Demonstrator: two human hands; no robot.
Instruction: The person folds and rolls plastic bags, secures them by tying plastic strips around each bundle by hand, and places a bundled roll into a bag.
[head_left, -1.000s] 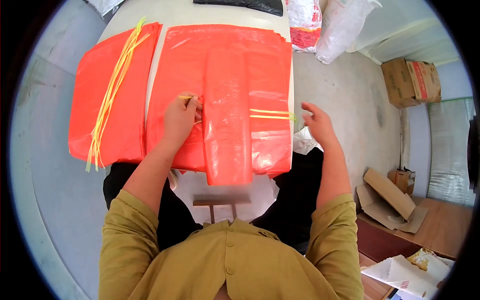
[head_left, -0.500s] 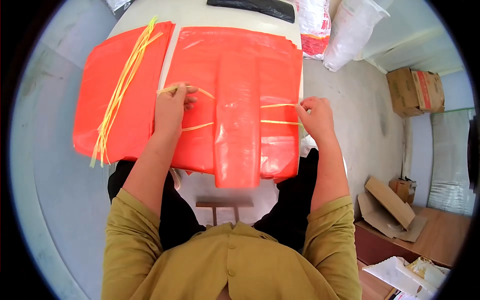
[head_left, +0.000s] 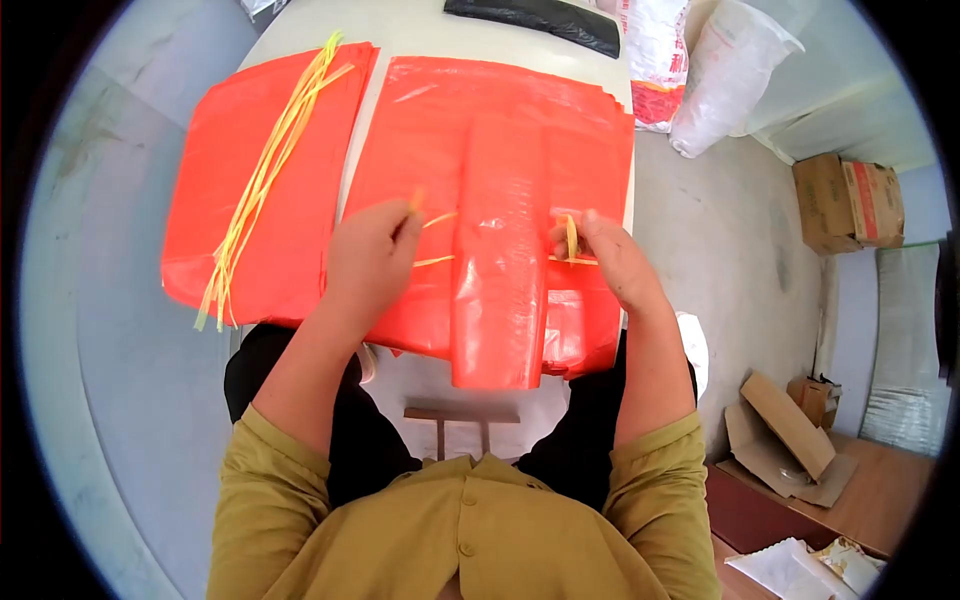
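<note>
A long folded bundle of red plastic bags (head_left: 500,290) lies on a flat stack of red plastic bags (head_left: 410,110). Two yellow plastic strips (head_left: 436,261) run beneath the bundle and come out on both sides. To the left of it, my left hand (head_left: 372,258) is closed on one strip, whose end shows above the thumb. On the other side, my right hand (head_left: 612,255) pinches a raised part of yellow strip close to the bundle's edge. A second red stack (head_left: 235,130) at the left carries a bunch of loose yellow strips (head_left: 262,180).
A rolled black plastic bundle (head_left: 535,22) lies at the table's (head_left: 410,30) far side. White sacks (head_left: 735,70) stand beyond its right edge. Cardboard boxes (head_left: 850,205) sit against the right wall, with flattened cardboard (head_left: 785,430) lower right. A wooden stool (head_left: 460,415) shows between my legs.
Both hands have come inward toward the bundle, the left one also lower. The strip in my right hand now stands up beside the bundle. The whole view has shifted slightly.
</note>
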